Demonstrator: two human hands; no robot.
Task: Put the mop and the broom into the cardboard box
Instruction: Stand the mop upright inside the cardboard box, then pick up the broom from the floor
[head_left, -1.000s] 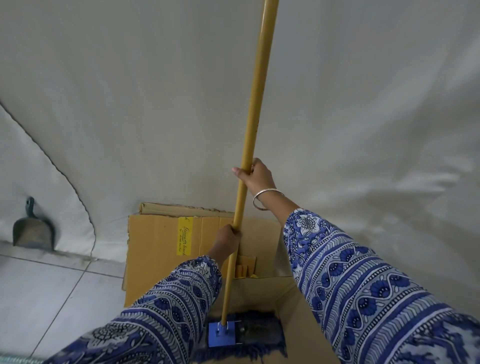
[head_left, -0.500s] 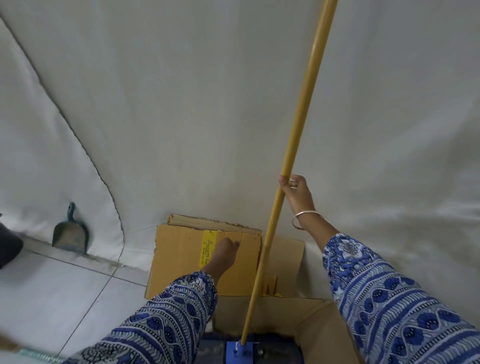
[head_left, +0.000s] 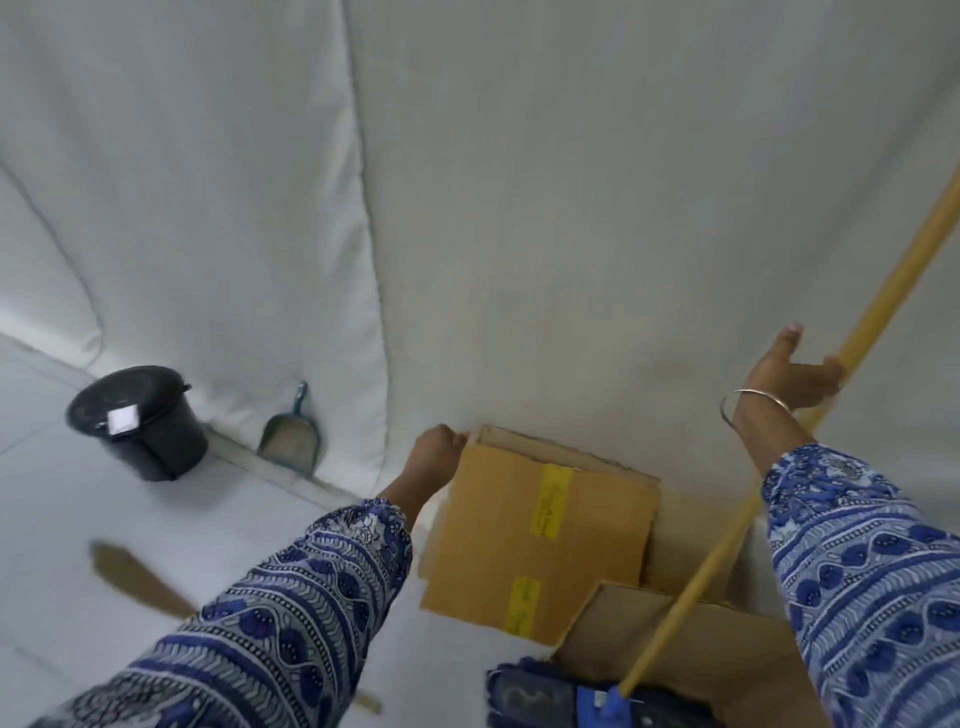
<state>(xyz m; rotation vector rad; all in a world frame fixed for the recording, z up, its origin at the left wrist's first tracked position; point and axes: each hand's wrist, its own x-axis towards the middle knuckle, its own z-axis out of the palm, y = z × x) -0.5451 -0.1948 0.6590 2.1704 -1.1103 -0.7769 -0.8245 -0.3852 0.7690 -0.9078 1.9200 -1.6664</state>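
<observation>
A: What fills the view?
B: A white cloth backdrop covers the whole upper frame. Below it the cardboard box sits lower centre, its flap with yellow tape turned up toward me

A: And the mop?
B: The mop has its yellow pole slanting from the upper right edge down to the blue head at the bottom of the frame, just inside the box opening

A: Your hands?
B: My right hand is spread open, fingers loose, its fingertips touching the pole but not closed round it. My left hand is curled on the far left corner of the box flap, gripping the edge

A: The broom?
B: The broom lies blurred on the floor at lower left, apart from the box

A: Anything smaller?
B: A black bucket at middle left, and a dustpan just right of it, leaning on the cloth
</observation>
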